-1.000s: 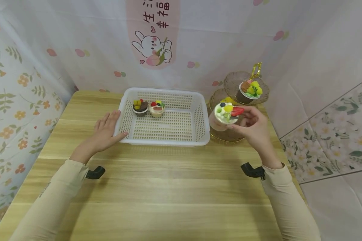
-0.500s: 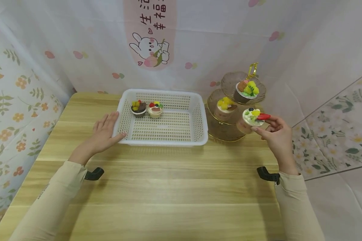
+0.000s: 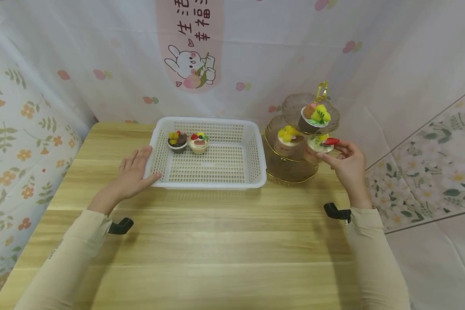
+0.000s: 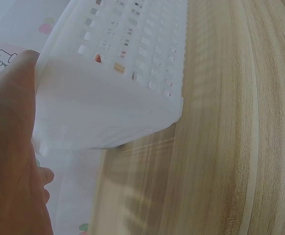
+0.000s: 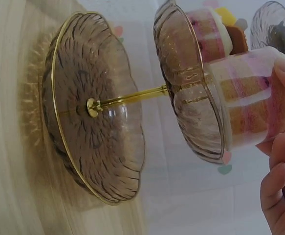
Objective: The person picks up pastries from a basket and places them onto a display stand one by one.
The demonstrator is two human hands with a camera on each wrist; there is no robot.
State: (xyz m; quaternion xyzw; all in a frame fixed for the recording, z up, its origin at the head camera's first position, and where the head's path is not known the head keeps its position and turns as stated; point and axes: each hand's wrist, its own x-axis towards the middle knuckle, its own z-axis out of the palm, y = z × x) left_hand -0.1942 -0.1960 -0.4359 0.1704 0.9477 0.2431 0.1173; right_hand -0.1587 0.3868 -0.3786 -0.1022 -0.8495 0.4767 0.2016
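Note:
My right hand (image 3: 350,165) pinches a clear dessert cup (image 3: 314,150) topped with cream, fruit and a red strawberry slice. In the right wrist view the layered pink-and-brown cup (image 5: 252,98) is tilted, its base at the middle plate (image 5: 201,120) of a tiered stand. Whether it rests fully on that plate cannot be made out. Another dessert cup (image 3: 286,144) with yellow fruit stands on the same plate. On the top plate sits a dark cupcake (image 3: 314,118). My left hand (image 3: 128,178) rests against the left side of a white basket (image 3: 209,185), thumb on its rim, fingers extended.
Two small cupcakes, one dark (image 3: 178,143) and one pale (image 3: 199,144), sit in the basket's left part. The stand's bottom plate (image 5: 98,147) is on the wooden table (image 3: 217,245). Patterned cloth (image 3: 248,51) hangs behind, and a floral panel (image 3: 441,172) borders the right.
My right hand has carried the dessert cup rightward from the stand's front, then back left to the middle plate's right side. The left hand still rests on the basket.

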